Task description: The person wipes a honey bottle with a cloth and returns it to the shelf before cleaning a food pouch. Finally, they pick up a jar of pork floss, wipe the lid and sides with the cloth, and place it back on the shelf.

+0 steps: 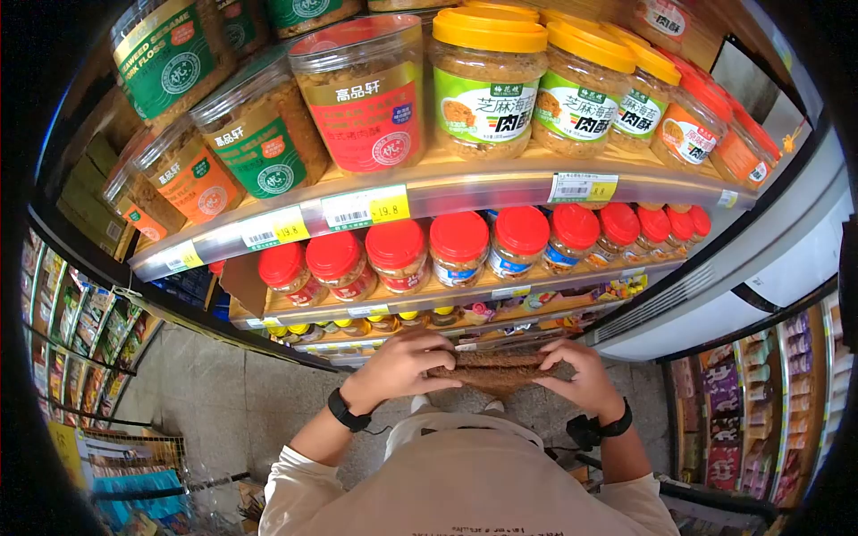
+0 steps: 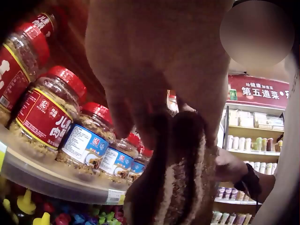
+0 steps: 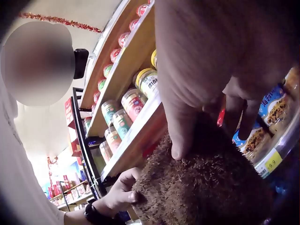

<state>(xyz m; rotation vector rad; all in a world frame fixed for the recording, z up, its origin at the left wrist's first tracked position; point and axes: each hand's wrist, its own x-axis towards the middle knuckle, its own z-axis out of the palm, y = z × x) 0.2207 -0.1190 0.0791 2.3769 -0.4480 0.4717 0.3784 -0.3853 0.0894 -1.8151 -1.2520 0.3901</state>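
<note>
Between both hands, in front of the person's waist, is a folded brown fluffy cloth (image 1: 497, 368). The left hand (image 1: 404, 364) grips its left end, and the right hand (image 1: 579, 375) pinches its right end with the thumb on the near side. In the left wrist view the cloth (image 2: 180, 180) shows its folded layers edge-on below the left hand (image 2: 159, 61). Seen from the right wrist, the thumb of the right hand (image 3: 211, 70) presses on the shaggy face of the cloth (image 3: 197, 187), with the left hand (image 3: 123, 190) at the opposite edge.
Ahead, an upper shelf (image 1: 447, 186) carries several jars, including a red-labelled jar (image 1: 362, 103) and a yellow-lidded jar (image 1: 487, 85). Red-lidded jars (image 1: 396, 255) line the shelf below. A white cabinet (image 1: 760, 259) stands at right, and a basket (image 1: 134, 447) at lower left.
</note>
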